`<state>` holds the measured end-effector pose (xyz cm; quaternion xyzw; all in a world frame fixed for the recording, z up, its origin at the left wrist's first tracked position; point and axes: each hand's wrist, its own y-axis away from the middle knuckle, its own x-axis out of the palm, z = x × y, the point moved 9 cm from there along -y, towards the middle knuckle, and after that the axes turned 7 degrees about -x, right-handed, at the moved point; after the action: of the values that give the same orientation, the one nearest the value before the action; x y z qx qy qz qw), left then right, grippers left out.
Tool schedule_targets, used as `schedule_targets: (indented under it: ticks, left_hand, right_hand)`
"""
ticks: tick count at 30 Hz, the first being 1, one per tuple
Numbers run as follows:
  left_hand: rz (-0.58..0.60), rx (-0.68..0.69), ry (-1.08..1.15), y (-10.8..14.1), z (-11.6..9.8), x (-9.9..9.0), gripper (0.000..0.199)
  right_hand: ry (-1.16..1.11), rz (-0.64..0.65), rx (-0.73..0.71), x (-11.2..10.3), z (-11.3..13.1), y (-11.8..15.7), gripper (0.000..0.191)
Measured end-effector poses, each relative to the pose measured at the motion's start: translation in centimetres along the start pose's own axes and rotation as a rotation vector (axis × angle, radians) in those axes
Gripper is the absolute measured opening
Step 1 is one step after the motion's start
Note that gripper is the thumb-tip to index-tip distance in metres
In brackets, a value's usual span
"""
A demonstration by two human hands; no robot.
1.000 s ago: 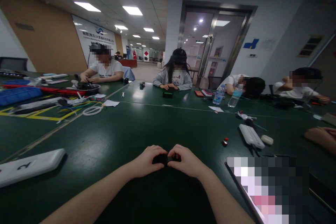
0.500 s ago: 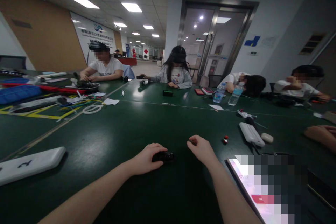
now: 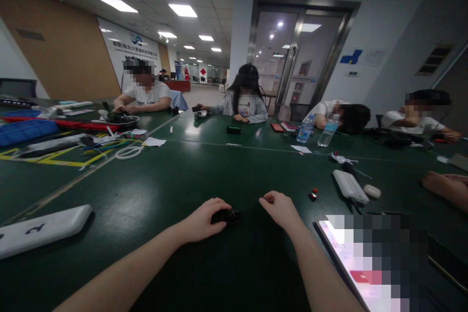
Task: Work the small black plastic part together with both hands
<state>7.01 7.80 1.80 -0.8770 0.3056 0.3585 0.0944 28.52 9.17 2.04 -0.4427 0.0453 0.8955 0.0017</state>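
My left hand [image 3: 206, 219] rests on the dark green table, its thumb and fingers closed around a small, glossy black object [image 3: 231, 216]. That object sticks out to the right of the fingertips; its kind is unclear, as the hand covers part of it. To the right of it, across a short gap, my right hand [image 3: 281, 208] lies on the table with its fingers curled in towards the thumb. Nothing shows in that hand. A small red and silver item [image 3: 313, 195] lies just right of my right hand.
A lit screen [image 3: 343, 253] lies by my right forearm. Beyond it are a white power bank [image 3: 350, 186] and a white earbud case [image 3: 372, 191]. A long white bar marked 2 [image 3: 54, 226] lies at left. Several people sit around the table; another person's hand [image 3: 448, 187] rests at the right edge.
My right hand has shifted very slightly left and its fingers look a little more curled. The black object in my left hand has moved a touch; otherwise things stay in place.
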Motion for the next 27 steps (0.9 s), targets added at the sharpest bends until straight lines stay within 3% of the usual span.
schedule_targets:
  ticks: [27]
  left_hand:
    - [0.007,-0.001,-0.003,-0.17,0.42,0.12,0.047]
  right_hand:
    - [0.037,0.001,-0.011,-0.05,0.46,0.21,0.030]
